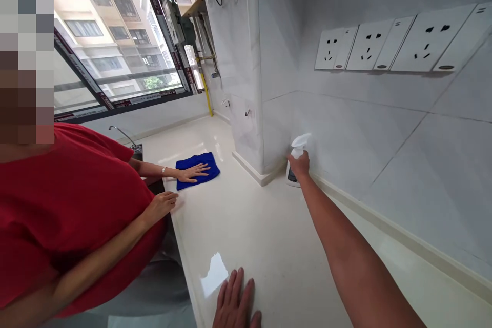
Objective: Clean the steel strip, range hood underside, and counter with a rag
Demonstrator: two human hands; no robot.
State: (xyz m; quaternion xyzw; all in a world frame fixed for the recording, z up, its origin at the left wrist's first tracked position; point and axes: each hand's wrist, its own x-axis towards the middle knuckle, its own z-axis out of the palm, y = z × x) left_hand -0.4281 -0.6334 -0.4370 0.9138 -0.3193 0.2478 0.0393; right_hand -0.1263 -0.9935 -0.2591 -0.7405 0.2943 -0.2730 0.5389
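Note:
At the wall corner, my right hand (300,165) is wrapped round the neck of a white spray bottle (301,140). The bottle stands upright, its base at the countertop, with a dark label partly showing below my fingers. My left hand (235,303) lies flat on the pale countertop (265,246) at the bottom of the view, fingers stretched out and holding nothing. Further left, another person's hand presses flat on a blue cloth (209,168) spread on the counter.
A person in a red shirt (92,205) stands along the counter's left edge, their other hand near that edge. A tiled pillar (240,61) juts out beside the bottle. Wall sockets (369,46) sit above right. Behind are a faucet (122,132) and a window (115,25).

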